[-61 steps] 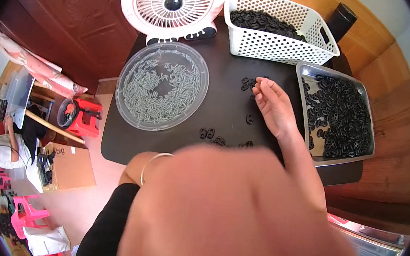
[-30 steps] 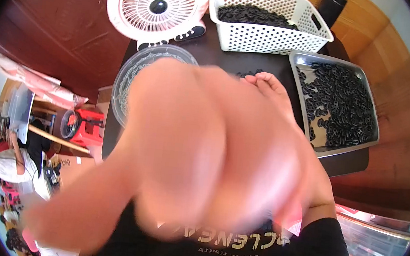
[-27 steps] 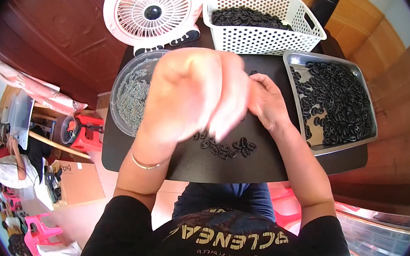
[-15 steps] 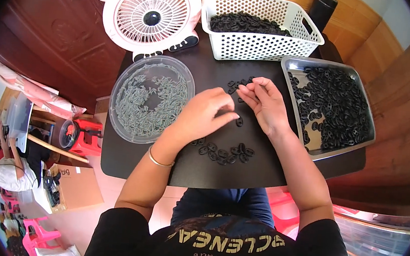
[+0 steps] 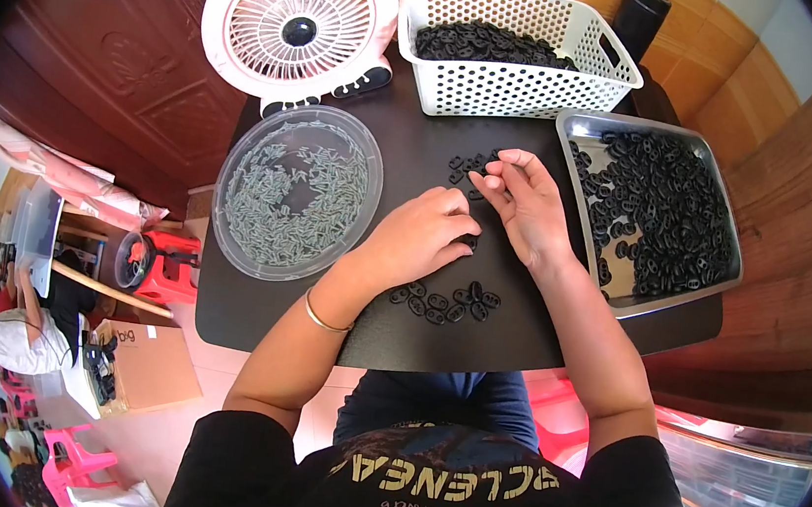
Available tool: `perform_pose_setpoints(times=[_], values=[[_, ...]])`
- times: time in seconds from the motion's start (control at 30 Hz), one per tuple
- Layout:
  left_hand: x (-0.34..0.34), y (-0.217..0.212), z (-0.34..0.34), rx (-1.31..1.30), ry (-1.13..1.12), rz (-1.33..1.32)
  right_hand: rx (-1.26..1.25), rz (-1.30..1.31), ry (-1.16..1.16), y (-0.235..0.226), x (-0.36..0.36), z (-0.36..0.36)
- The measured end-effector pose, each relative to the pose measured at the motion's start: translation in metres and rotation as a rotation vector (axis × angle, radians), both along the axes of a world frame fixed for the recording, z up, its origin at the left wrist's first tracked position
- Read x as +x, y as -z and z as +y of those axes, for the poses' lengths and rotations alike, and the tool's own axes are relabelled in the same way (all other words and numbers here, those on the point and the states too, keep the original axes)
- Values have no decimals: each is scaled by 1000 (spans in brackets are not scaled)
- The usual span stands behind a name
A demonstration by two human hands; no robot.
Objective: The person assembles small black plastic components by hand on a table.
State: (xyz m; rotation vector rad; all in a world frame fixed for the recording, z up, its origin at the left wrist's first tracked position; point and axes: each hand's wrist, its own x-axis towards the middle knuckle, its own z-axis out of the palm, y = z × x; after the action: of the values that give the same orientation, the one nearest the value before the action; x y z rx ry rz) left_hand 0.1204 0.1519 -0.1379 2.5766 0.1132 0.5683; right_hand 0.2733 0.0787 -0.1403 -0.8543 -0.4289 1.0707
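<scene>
My left hand (image 5: 420, 237) is over the middle of the dark table, its thumb and fingers closed on a small black oval piece (image 5: 470, 241) that shows at the fingertips. My right hand (image 5: 528, 207) is raised beside it with thumb and fingers pinched together; what they hold, if anything, is too small to make out. Just behind the right fingertips lies a small pile of black two-holed pieces (image 5: 459, 166). Nearer to me, several more black oval pieces (image 5: 436, 303) lie in a loose curved row on the table.
At left stands a clear round tub (image 5: 221, 224) of small grey screw-like pieces. A metal tray (image 5: 640, 304) of black pieces is at right, a white perforated basket (image 5: 511, 100) with more behind. A white fan (image 5: 372, 12) and a black cylinder (image 5: 641, 17) stand at the back.
My left hand has moved slightly right, and its thumb and fingers have closed on the black piece that lay on the table. My right hand has stayed nearly in place.
</scene>
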Motion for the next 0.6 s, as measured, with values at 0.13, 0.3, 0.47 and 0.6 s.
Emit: perform_pose_setpoints(times=[0.13,0.3,0.47,0.6], values=[[1,-1,-1,-27,-8,16,4,-4,8,1,1,0],[2,3,2,-34,-5,13,36,-6,-15,8,4,1],[0,2,2,-54,-11,-10,48,-11,-12,9,4,1],[2,3,2,-61,-23,11,43,-10,-8,8,5,0]])
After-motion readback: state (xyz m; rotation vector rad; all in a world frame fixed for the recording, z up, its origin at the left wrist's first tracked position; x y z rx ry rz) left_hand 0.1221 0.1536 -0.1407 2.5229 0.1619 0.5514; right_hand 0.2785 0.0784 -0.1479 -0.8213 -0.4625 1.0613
